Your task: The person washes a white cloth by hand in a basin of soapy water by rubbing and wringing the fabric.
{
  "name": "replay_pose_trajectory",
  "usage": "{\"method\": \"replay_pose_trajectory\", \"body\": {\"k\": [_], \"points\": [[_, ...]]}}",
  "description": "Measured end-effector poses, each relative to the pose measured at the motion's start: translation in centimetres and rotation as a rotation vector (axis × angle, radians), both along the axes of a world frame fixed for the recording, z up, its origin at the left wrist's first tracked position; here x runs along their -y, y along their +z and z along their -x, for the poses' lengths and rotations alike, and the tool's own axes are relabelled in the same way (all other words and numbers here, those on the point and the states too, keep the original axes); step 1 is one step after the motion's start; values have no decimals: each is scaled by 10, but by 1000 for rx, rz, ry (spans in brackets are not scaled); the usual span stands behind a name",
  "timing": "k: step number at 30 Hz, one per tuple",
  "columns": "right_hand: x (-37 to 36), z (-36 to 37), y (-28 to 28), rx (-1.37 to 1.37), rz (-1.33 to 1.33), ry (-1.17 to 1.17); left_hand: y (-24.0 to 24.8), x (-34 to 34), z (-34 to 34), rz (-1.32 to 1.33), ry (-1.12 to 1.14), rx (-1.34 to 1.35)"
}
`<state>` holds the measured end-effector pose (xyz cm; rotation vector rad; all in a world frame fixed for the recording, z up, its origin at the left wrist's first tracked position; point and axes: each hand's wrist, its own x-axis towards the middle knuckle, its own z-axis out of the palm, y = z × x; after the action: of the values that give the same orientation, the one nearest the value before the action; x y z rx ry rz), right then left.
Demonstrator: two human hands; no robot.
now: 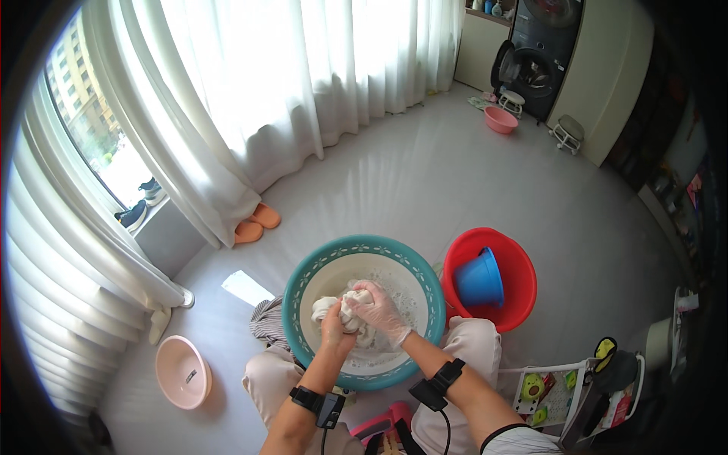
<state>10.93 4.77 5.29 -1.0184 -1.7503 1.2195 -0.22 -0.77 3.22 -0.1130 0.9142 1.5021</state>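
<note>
A bunched white cloth (326, 307) is gripped between my two hands over a large teal-rimmed basin (299, 262). My left hand (335, 334) is closed on the cloth's near side. My right hand (378, 312), in a thin clear glove, wraps the cloth from the right. Sudsy water (398, 299) with white foam lies in the basin below. Part of the cloth hangs down toward the water, and my hands hide some of it. A black device is strapped to each of my wrists.
Right of the basin stands a red tub (523, 284) holding a blue bucket (479, 279). A pink basin (182, 371) sits at left, near a striped cloth (267, 322). Orange slippers (258, 222) lie by the curtain. A white rack (557, 394) stands at lower right.
</note>
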Motion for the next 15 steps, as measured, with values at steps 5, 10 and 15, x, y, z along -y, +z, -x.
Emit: {"method": "replay_pose_trajectory", "body": {"k": [5,10,15], "points": [[60,8,32,156,-462,131,-35,-4,37,-85,3,-18],[57,7,28,131,-524,124,-32,-4,15,-167,-109,164],[36,13,5,32,-621,5,-22,3,-2,-126,-125,199]]}}
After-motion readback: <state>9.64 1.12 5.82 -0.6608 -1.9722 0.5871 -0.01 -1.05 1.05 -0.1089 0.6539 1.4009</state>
